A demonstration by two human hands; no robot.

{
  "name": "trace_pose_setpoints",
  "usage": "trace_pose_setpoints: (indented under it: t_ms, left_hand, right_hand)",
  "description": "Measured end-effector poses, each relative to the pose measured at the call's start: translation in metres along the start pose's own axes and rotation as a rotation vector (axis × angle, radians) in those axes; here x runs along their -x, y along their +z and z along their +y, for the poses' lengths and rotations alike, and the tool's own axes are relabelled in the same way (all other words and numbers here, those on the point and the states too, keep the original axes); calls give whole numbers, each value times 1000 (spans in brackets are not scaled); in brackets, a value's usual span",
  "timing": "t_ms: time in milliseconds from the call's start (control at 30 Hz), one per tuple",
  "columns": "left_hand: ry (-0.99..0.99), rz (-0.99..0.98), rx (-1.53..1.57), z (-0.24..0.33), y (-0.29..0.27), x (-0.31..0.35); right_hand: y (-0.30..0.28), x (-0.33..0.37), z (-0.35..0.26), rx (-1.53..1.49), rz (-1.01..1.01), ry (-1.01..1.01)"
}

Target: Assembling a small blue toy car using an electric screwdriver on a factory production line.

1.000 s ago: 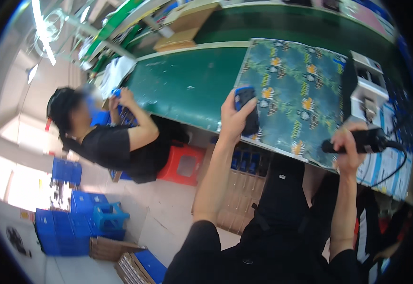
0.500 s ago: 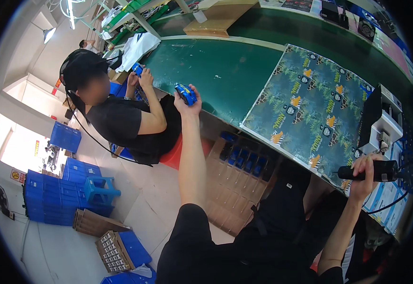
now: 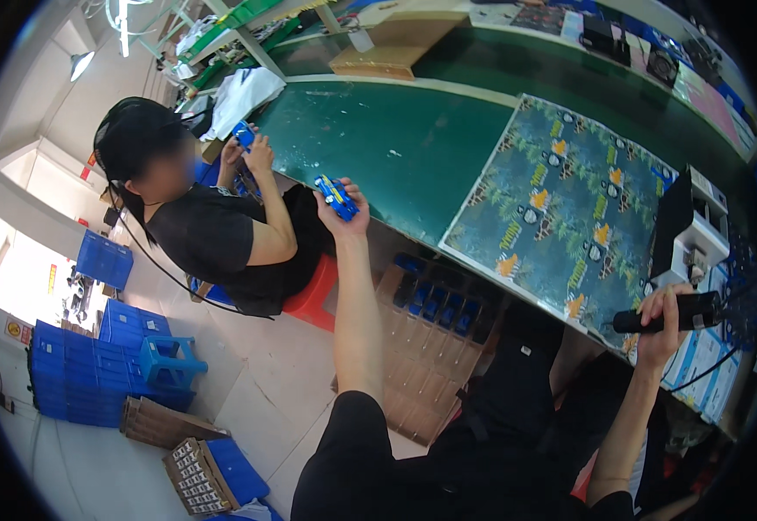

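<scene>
A small blue toy car [image 3: 336, 196] with yellow markings rests in my left hand [image 3: 352, 224], fingers curled around its sides, held out past the near edge of the green workbench [image 3: 378, 130]. On the right, my right hand [image 3: 659, 334] is wrapped around a black electric screwdriver [image 3: 700, 313], which lies level with its thin tip toward the left. The tool is above the near right corner of a patterned mat [image 3: 526, 208] with jungle animals. Left of me, a seated co-worker holds another small blue object [image 3: 244, 135] in both hands.
Below the bench edge stands a cardboard tray [image 3: 409, 373] with several blue toy cars at its far end. A white and black device [image 3: 687, 243] sits right of the mat. Blue crates [image 3: 75, 369], a blue stool [image 3: 170, 360] and the co-worker's red stool [image 3: 316, 295] are at the left.
The toy car has turned a little in my left hand, showing more of its upper side. My right hand keeps its grip on the screwdriver. The whole view has shifted slightly.
</scene>
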State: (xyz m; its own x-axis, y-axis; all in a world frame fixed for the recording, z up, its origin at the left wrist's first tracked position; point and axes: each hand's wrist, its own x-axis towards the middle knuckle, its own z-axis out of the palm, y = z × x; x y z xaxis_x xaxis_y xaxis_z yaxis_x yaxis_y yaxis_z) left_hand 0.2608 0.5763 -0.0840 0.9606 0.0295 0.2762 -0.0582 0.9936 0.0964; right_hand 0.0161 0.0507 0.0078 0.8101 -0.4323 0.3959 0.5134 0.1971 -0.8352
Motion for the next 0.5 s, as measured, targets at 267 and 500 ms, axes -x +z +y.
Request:
trace_pose_setpoints:
  t_ms: [267,500]
  left_hand:
    - [6,123,-21,-4,4,11]
    - [153,444,-497,-30,50,0]
  right_hand:
    - [2,-1,-1,28,23,4]
    - [-7,-2,-3,48,17,-14]
